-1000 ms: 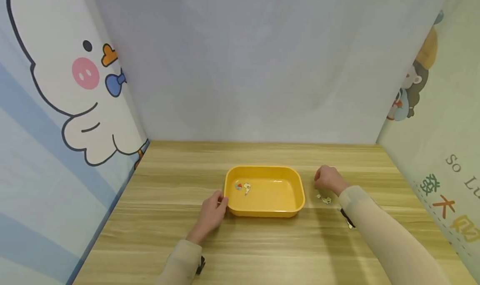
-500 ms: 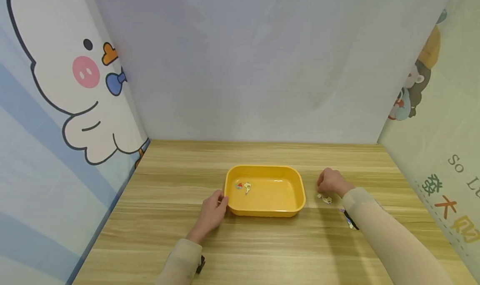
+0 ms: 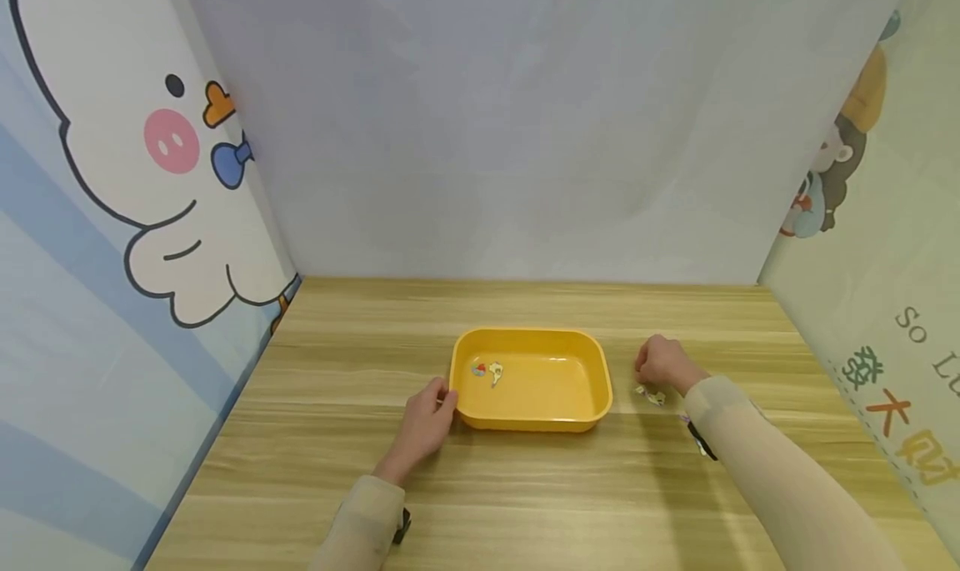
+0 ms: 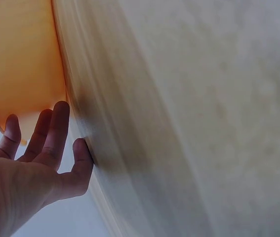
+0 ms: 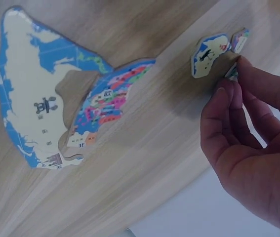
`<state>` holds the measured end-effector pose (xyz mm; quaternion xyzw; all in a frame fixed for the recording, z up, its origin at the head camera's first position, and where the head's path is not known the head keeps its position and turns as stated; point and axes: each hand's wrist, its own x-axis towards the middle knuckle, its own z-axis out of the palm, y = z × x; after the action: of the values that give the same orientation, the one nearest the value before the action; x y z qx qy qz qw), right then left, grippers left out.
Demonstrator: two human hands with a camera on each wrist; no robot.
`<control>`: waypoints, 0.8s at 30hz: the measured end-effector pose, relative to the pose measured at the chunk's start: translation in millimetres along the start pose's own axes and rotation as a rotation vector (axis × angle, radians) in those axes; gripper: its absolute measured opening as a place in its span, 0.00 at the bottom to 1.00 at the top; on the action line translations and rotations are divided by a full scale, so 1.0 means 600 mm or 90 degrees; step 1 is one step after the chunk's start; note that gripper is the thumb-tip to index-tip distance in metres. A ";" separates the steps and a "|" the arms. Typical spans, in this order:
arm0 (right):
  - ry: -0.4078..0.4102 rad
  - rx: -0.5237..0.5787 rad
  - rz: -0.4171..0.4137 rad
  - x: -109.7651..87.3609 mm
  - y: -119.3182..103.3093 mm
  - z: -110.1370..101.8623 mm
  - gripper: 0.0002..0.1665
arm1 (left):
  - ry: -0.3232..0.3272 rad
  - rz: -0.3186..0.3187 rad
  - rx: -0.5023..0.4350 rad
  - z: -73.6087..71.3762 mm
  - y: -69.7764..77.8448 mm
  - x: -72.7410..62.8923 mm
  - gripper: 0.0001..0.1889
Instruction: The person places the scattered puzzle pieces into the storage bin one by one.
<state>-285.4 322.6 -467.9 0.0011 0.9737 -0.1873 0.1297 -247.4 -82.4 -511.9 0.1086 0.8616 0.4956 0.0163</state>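
My left hand [image 3: 425, 423] rests at the left end of a yellow plastic tray [image 3: 528, 426], fingers loosely extended against its outer wall. In the left wrist view, the outermost finger [image 4: 83, 153] reaches down to the table beside the tray. My right hand [image 3: 662, 364] is over the table right of the tray. Its thumb and fingers pinch a small map puzzle piece [image 5: 232, 72], mostly hidden by the fingertips. Right by it lie a cream and blue piece [image 5: 210, 55] and a smaller colourful piece [image 5: 240, 40].
Two small puzzle pieces, one red and grey [image 3: 478, 370] and one cream [image 3: 496, 373], lie in the tray's left part. Nearer the right wrist are a large cream and blue map piece [image 5: 36, 89] and a multicoloured one [image 5: 105, 103]. A pale curtain [image 3: 525, 137] closes off the back.
My right hand has shifted slightly right and nearer to me, down to the small pieces, then stayed almost in place. The left hand and tray keep their places.
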 end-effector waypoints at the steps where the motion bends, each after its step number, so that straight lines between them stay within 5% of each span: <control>1: 0.000 -0.003 -0.001 0.000 0.000 0.000 0.07 | 0.000 0.001 -0.001 0.000 0.000 0.000 0.07; 24: 0.003 -0.025 -0.023 -0.007 -0.003 -0.004 0.03 | 0.008 -0.002 -0.002 -0.004 0.009 -0.004 0.07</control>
<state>-281.8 321.9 -464.0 -0.0186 0.9773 -0.1706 0.1240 -244.2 -82.1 -506.3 0.1042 0.8610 0.4976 0.0122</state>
